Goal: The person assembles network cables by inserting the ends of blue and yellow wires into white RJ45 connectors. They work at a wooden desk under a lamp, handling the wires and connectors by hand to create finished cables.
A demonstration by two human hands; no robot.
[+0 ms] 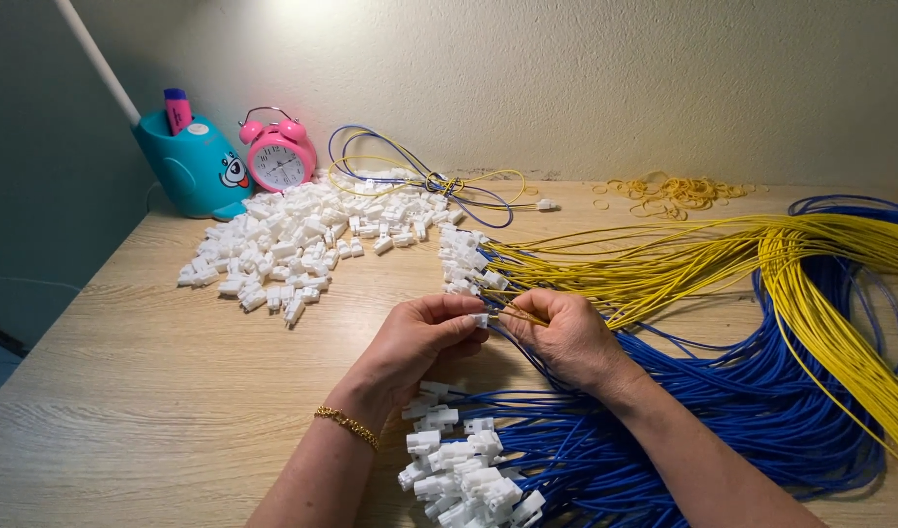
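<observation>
Left grip: left hand closed, thumb and fingertips pinching a small white plastic connector housing at its near end.
Right grip: right hand closed, pinching a thin yellow insulated wire just behind its tip, tip touching the housing's open face.
Place of the work: above the pale wood-grain bench, centre of view, between the two wire bundles.
Doing it well: best judged as keeping wire in line with the cavity, pinching close to the tip so no buckling, holding the housing square, pushing straight without twisting.
Hand pose: both palms down, knuckles up, wrists low near the bench, forearms converging from the lower edge; gold chain bracelet on the left wrist.
Near: bundle of blue wires with white housings fitted under the wrists; fan of yellow wires to the right.
Farther: heap of loose white housings, pink twin-bell alarm clock, teal pen holder, scattered rubber bands.
</observation>
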